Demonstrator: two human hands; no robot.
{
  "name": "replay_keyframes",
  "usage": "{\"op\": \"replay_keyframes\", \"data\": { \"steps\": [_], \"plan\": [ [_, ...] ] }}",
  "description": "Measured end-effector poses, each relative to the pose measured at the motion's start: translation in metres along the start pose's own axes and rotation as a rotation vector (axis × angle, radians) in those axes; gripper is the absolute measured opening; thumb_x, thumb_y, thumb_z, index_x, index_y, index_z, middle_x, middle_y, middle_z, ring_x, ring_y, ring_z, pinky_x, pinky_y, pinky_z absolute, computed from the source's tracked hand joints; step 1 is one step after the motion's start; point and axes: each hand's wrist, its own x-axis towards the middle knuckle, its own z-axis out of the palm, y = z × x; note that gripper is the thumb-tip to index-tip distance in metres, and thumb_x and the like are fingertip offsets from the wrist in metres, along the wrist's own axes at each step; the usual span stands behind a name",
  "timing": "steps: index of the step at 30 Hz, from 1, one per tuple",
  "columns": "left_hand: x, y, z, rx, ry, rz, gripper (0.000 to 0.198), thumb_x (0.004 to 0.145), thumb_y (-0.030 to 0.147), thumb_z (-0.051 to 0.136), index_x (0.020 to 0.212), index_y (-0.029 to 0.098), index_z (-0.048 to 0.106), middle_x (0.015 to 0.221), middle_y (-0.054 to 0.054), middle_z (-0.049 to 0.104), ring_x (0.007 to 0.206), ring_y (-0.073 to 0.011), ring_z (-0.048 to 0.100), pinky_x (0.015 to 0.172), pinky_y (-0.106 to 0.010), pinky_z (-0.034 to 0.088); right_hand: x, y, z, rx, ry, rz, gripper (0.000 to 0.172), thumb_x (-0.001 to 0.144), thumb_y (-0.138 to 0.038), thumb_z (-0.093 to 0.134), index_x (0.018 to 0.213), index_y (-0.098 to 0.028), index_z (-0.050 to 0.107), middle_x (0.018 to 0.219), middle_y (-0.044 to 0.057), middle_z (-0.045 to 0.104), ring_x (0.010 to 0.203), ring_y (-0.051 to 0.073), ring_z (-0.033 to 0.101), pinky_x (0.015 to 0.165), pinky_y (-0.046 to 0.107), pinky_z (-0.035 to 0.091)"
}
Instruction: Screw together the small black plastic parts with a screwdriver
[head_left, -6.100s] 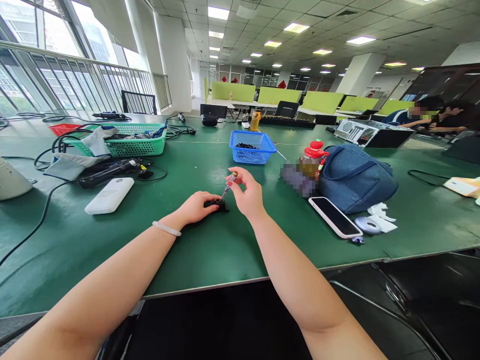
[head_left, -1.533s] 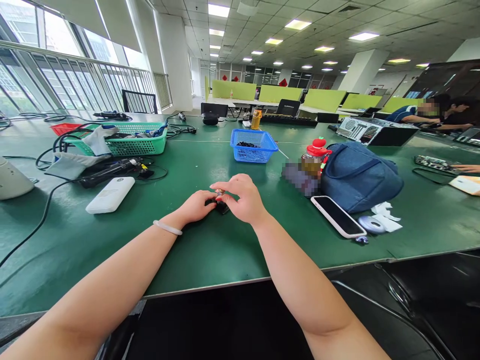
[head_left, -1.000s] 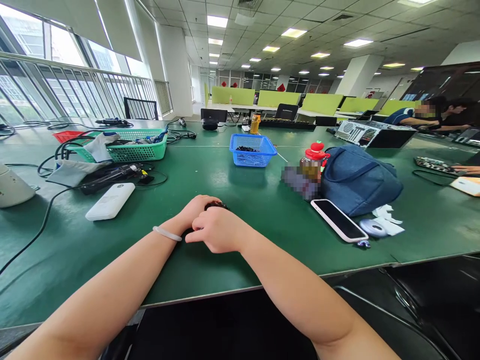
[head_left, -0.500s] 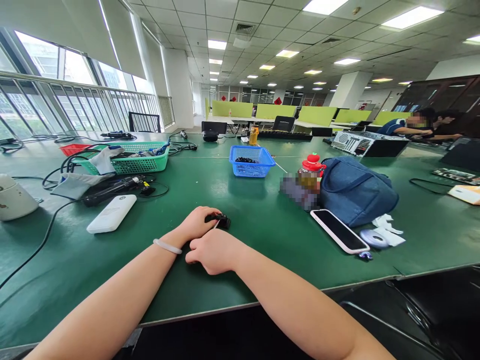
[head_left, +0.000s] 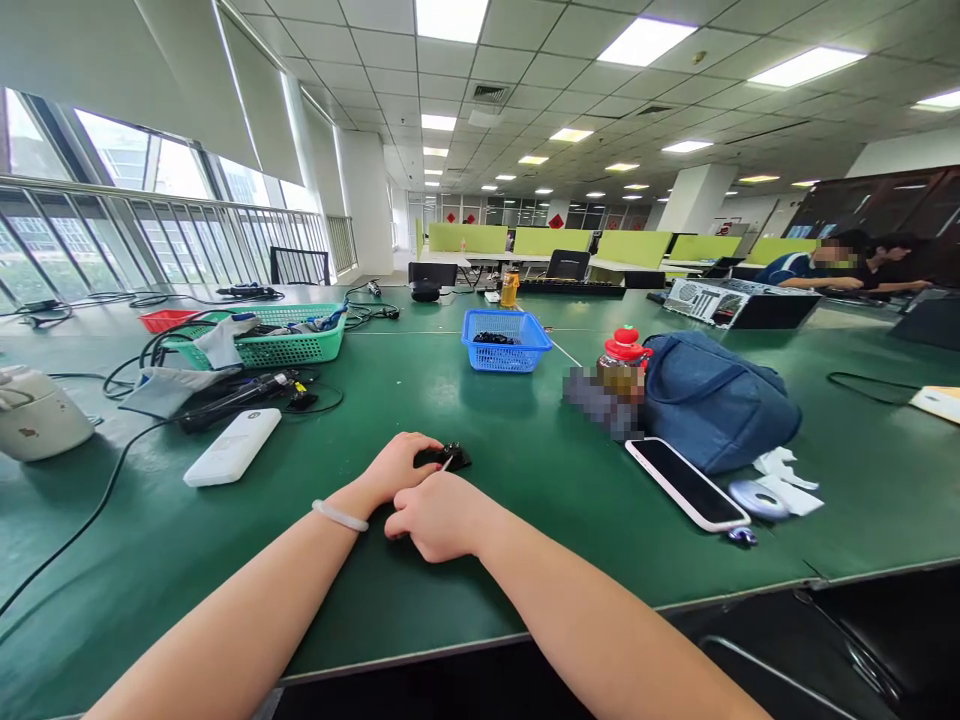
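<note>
On the green table in front of me lies a small black part [head_left: 456, 456], its exact kind too small to make out. My left hand [head_left: 399, 466], with a pale bangle on the wrist, is closed on its left side, the fingertips pinching it. My right hand [head_left: 444, 515] is closed around a thin, light-coloured tool [head_left: 447, 463], whose tip reaches the black part. Most of that tool is hidden in the fingers, so I cannot tell its kind. Both hands are close together, resting at the table.
Ahead stands a blue basket [head_left: 487, 362] with black pieces. At left are a green basket [head_left: 300, 347], cables and a white power bank [head_left: 234, 446]. A phone [head_left: 686, 484], a navy bag [head_left: 720, 405] and a red-lidded bottle [head_left: 627, 345] sit right. Two people are at far right.
My view has tilted up slightly, so the table's things sit lower in it. Both hands keep their hold at the black part. A circuit board at the right edge no longer shows.
</note>
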Motion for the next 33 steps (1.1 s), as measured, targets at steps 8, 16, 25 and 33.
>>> {"op": "replay_keyframes", "data": {
  "steps": [8,16,25,33],
  "plan": [
    [-0.001,-0.004,0.005,-0.002,0.054,-0.051,0.024,0.080,0.032,0.063,0.100,0.020,0.071,0.107,-0.007,0.072,0.103,-0.0265,0.064,0.094,-0.040,0.049,-0.001,0.003,0.003,-0.006,0.086,-0.019,0.031,0.084,-0.017,0.055,0.107,-0.029,0.071,0.093,0.001,0.068,0.074,0.018,0.064,0.062,0.034,0.043],
    [-0.002,-0.004,0.004,0.014,0.060,-0.087,0.028,0.077,0.034,0.067,0.102,0.019,0.067,0.104,-0.008,0.071,0.099,-0.0263,0.063,0.089,-0.039,0.050,-0.001,0.002,0.002,-0.022,0.124,-0.051,0.031,0.083,-0.016,0.056,0.106,-0.030,0.072,0.093,-0.001,0.069,0.072,0.017,0.064,0.059,0.033,0.043],
    [-0.003,-0.002,0.001,0.050,0.018,-0.060,0.035,0.071,0.017,0.061,0.105,0.023,0.068,0.109,-0.005,0.071,0.103,-0.0257,0.063,0.093,-0.037,0.048,-0.003,0.008,0.010,0.034,0.287,-0.047,0.029,0.078,-0.013,0.057,0.097,-0.026,0.074,0.088,0.000,0.070,0.069,0.016,0.064,0.062,0.029,0.044],
    [0.000,-0.009,0.005,0.011,0.007,0.061,0.020,0.080,0.030,0.061,0.096,0.020,0.069,0.099,-0.006,0.073,0.097,-0.0260,0.065,0.092,-0.039,0.048,-0.016,0.043,0.015,0.688,0.912,0.360,0.012,0.077,-0.015,0.052,0.076,-0.019,0.063,0.074,0.000,0.064,0.058,0.011,0.057,0.057,0.023,0.047]
  ]
}}
